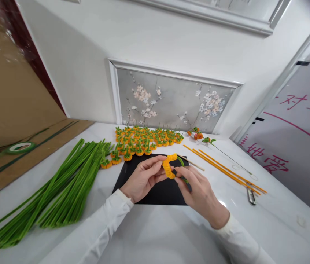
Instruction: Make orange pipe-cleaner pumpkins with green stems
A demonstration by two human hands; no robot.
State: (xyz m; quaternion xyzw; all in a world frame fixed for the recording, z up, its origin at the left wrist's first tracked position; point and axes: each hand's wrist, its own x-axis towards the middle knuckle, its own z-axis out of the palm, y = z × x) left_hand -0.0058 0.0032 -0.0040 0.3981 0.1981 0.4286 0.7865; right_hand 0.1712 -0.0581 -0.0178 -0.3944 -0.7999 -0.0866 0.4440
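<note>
Above a black mat (155, 194), both hands hold an orange pipe cleaner coil (168, 167) bent into a C shape. My left hand (144, 176) pinches the coil's left side between thumb and fingers. My right hand (197, 189) has its fingers closed at the coil's lower right end, where a green pipe cleaner (181, 162) curves out behind them. What exactly the right fingertips grip is partly hidden. A thin wooden stick (195, 163) lies just beyond the right hand. Rows of small orange pumpkin-like pieces with green tops (140, 146) stand behind the mat.
A large bundle of green pipe cleaners (69, 187) lies on the left. Straight orange pipe cleaners (226, 170), nail clippers (251, 196) and an orange-flowered stem (229, 157) lie on the right. Green tape (20, 147) rests on cardboard at far left. A wall closes off the back.
</note>
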